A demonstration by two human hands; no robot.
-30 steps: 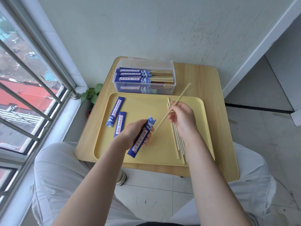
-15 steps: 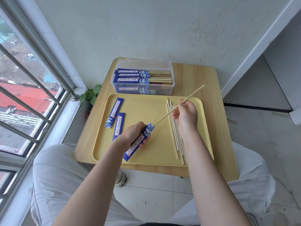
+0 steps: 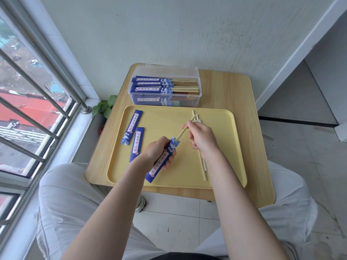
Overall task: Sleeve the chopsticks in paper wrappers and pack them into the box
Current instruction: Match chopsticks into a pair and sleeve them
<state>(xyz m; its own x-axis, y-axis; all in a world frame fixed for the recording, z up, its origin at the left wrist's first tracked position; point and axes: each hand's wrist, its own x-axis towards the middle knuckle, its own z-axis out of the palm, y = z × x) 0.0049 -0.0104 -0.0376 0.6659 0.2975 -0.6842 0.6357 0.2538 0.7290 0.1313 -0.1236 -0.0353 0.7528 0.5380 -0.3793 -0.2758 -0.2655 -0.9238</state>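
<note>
My left hand [image 3: 156,153] grips a blue paper wrapper [image 3: 163,160] over the yellow tray [image 3: 221,117], its open end pointing up and right. My right hand [image 3: 201,140] pinches wooden chopsticks [image 3: 185,129] whose lower ends sit inside the wrapper's mouth. Bare chopsticks [image 3: 203,167] lie on the tray under my right wrist. Two empty blue wrappers [image 3: 132,127] [image 3: 137,143] lie on the tray's left side. A clear plastic box [image 3: 165,90] behind the tray holds several sleeved chopsticks.
The tray rests on a small wooden table [image 3: 242,102] against a white wall. A barred window [image 3: 35,102] runs along the left, and a small green plant [image 3: 104,107] sits by the table's left edge. My knees flank the table's near edge.
My right hand has moved down and left, sliding the chopsticks deeper into the wrapper held by my left hand. Less bare wood shows above the wrapper's mouth.
</note>
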